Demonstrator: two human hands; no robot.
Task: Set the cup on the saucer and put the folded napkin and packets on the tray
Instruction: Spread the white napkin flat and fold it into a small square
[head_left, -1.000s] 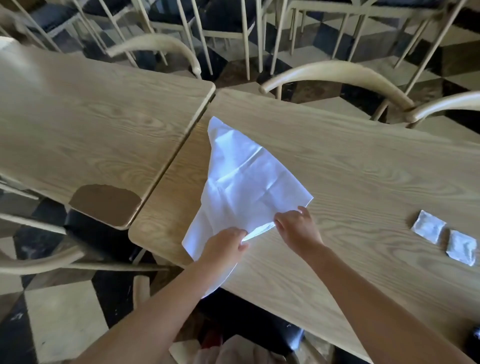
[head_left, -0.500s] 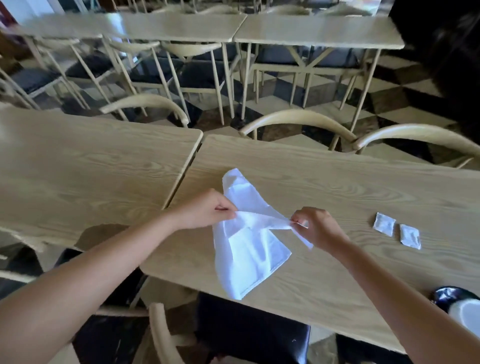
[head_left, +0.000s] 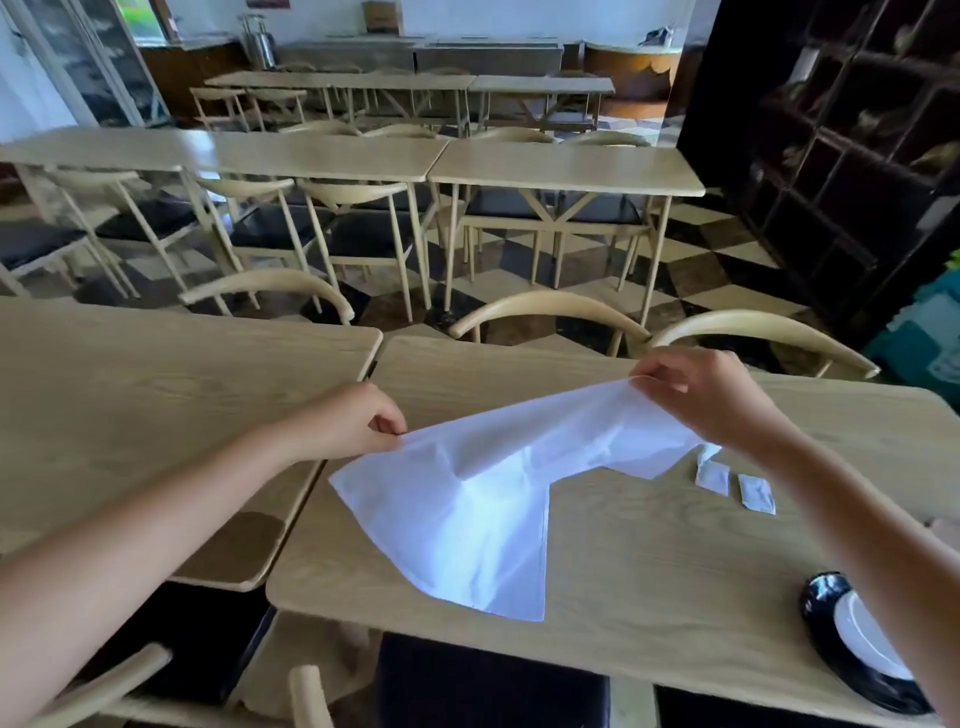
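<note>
Napkin-folding step: left hand (head_left: 358, 418) and right hand (head_left: 701, 389) each pinch a corner of the white napkin (head_left: 467, 499), half-draped on the desk (head_left: 649, 597) left of the packets (head_left: 735, 480); next, probably bring corners together.

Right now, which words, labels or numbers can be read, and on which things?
None can be read.
Two small white paper packets on the light wooden table: any print is too small and blurred.
White cloth napkin, held by both hands: plain, no text.
</note>
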